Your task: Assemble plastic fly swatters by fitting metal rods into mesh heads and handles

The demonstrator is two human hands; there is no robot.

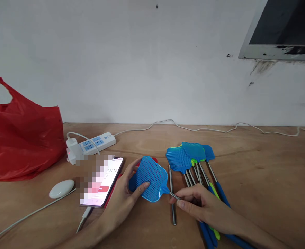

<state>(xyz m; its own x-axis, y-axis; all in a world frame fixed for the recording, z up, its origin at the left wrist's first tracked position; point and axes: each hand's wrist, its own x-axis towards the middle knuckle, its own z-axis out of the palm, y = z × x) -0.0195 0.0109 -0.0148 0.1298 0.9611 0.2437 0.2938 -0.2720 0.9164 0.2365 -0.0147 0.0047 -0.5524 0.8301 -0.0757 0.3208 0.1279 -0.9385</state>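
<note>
Starting at the left edge of the tabletop, you've got a red plastic bag slumped against the wall, then a white power strip, a pebble-shaped white gadget on a cable, and a phone lying face up just beside your left hand.

That hand is where it counts. Its fingers are curled around the near edge of the blue swatter head, thumb pressed on top of the mesh, so the head sits low over the tabletop in the middle of the view, with something red peeking out behind it. Your right hand has thumb and forefinger pinched tight on the thin metal shaft right where it meets the head's neck.

My take: the pinch so close to the joint is good — less wobble. I'd brace the head flat with the left thumb and work the shaft straight along its own line, since a sideways twist could bend the thin neck. Watch the loose steel rod lying just under your right fingertips — it looks easy to nudge.

Further right, touching your right wrist, a bunch of finished swatters fans out, blue and green handles toward you.
</note>
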